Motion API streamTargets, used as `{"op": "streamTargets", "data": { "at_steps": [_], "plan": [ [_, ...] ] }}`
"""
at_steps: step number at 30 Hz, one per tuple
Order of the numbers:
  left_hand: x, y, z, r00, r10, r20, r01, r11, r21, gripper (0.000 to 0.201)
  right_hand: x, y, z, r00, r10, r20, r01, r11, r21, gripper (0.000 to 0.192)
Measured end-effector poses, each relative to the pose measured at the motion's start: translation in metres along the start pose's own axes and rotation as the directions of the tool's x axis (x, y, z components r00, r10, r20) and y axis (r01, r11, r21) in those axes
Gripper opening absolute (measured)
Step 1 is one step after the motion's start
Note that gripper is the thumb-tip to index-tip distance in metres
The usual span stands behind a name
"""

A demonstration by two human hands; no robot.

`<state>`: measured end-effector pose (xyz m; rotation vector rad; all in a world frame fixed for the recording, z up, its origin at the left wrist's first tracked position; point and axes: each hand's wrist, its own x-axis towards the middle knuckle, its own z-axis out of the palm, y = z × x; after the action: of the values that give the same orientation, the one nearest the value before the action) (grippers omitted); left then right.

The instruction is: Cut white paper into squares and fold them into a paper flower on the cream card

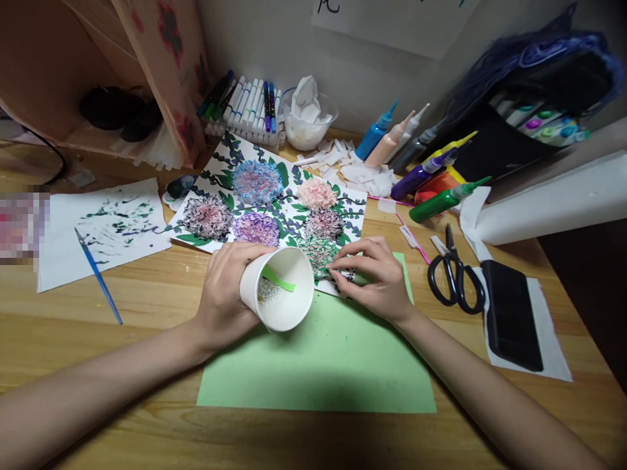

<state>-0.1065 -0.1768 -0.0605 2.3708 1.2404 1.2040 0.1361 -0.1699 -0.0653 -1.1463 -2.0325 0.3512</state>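
My left hand (223,297) is wrapped round a white paper cup (294,294), tilted so its mouth faces me. Inside lie small white beads (268,292) and a light green strip (279,279). My right hand (375,277) is at the green textured flower on the painting (353,209), thumb and fingertips pinched together. Whatever may be between those fingertips is too small to make out. Several raised flowers in blue, pink, purple and black cover the painting, among green leaves. Under both hands lies a light green sheet (318,365).
Black scissors (455,271) and a black phone-like slab (514,313) lie to the right. Paint bottles (375,134) stand behind, near torn paper scraps (337,160), a plastic bowl (308,124) and markers (252,104). A blue paintbrush (100,277) rests on paint-smeared paper (132,248) at left.
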Motion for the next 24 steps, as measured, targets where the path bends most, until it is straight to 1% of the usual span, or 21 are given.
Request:
{"op": "streamTargets", "data": {
  "at_steps": [3,8,12,19,22,24],
  "plan": [
    [0.0002,0.0,0.0001,1.0,0.017,-0.015,-0.017,1.0,-0.004,0.047,0.0002,0.0007,-0.0002,1.0,0.001,-0.013,-0.001,1.0,-0.002,0.013],
    [0.0005,0.001,-0.001,1.0,-0.012,0.022,0.012,1.0,0.007,0.043,0.0001,0.0011,-0.0006,1.0,-0.011,-0.025,0.011,1.0,0.005,0.015],
    [0.0001,0.0002,-0.0003,1.0,0.005,-0.004,-0.005,1.0,-0.002,0.044,-0.0003,0.0008,-0.0002,0.999,-0.014,-0.034,0.015,1.0,0.001,0.016],
    [-0.0001,0.0001,0.0001,1.0,-0.006,0.006,0.006,1.0,-0.012,0.044,-0.001,-0.0002,-0.0007,0.998,-0.014,-0.063,0.014,1.0,-0.006,0.017],
    [-0.0002,0.0001,0.0003,1.0,0.002,-0.002,-0.002,1.0,-0.013,0.046,-0.0017,-0.0008,-0.0025,0.996,-0.049,-0.076,0.047,0.998,-0.031,0.016],
    [-0.0002,-0.0003,0.0003,1.0,0.007,-0.005,-0.007,1.0,-0.012,0.046,-0.0021,-0.0011,-0.003,0.995,-0.087,-0.05,0.085,0.995,-0.046,0.016]
  ]
}}
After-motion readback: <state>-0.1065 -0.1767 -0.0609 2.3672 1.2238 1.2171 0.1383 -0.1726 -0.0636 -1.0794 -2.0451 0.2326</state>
